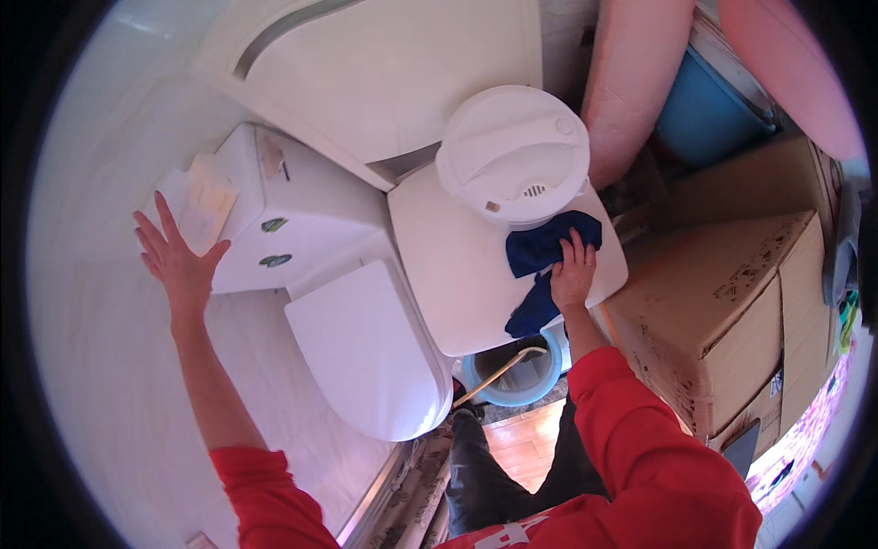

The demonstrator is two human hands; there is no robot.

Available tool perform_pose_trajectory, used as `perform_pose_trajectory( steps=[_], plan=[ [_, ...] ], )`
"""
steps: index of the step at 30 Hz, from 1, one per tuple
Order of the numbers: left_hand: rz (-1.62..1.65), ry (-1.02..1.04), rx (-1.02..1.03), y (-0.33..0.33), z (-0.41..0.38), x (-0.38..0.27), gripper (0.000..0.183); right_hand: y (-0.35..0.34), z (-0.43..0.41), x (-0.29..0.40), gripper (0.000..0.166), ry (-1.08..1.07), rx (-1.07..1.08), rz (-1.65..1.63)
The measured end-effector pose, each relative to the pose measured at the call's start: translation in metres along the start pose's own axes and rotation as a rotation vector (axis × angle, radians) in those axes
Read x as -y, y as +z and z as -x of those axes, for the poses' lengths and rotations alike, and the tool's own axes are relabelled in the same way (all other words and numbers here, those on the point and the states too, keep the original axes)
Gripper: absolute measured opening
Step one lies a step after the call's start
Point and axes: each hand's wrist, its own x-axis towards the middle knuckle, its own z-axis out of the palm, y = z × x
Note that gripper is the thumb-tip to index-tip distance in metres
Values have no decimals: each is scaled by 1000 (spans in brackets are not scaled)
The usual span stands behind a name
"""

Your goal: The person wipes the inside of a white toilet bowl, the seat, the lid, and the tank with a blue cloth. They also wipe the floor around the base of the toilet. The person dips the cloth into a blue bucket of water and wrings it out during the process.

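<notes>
A dark blue cloth (538,247) lies bunched on a white flat top (446,274), one part of it hanging toward the near edge. My right hand (573,271) rests on the cloth with its fingertips on the fabric; whether it grips it I cannot tell. Just beyond the cloth is a white round lidded appliance (514,151). My left hand (184,264) is raised at the left with its fingers spread and holds nothing. It is in front of a white toilet tank (315,206); the closed toilet lid (370,350) lies to its right and nearer me.
A light blue bucket (554,370) with a yellowish stick (490,377) leaning in it stands below the white top. Large cardboard boxes (706,302) fill the right side. Pink rolled or padded pieces (634,82) and a blue tub (710,110) are behind them.
</notes>
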Motion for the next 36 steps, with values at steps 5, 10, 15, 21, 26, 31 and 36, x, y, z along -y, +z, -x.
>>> perform_pose_trajectory(
  steps=[5, 10, 15, 21, 26, 31, 36],
  plan=[
    [671, 514, 51, -20, 14, -175, 65, -2, -1, 10, 48, 16, 7, -37],
    [886, 581, 357, 46, 33, -317, 54, 1, 4, 1, 48, -6, 10, -15],
    [810, 526, 425, 51, 34, -314, 45, -2, 2, 3, 47, 30, 36, -18],
    [1013, 265, 241, 20, 89, -232, 42, -8, 0, -1, 47, 12, 34, -32],
    [849, -4, 329, -40, 146, -141, 50, 4, 0, 17, 48, -37, -26, -61],
    [837, -246, 324, -60, 211, -84, 53, 49, -39, 132, 51, -529, 186, -234],
    [875, -376, 306, -63, 252, -53, 55, 91, -151, 130, 37, -644, 15, -116]
  ],
)
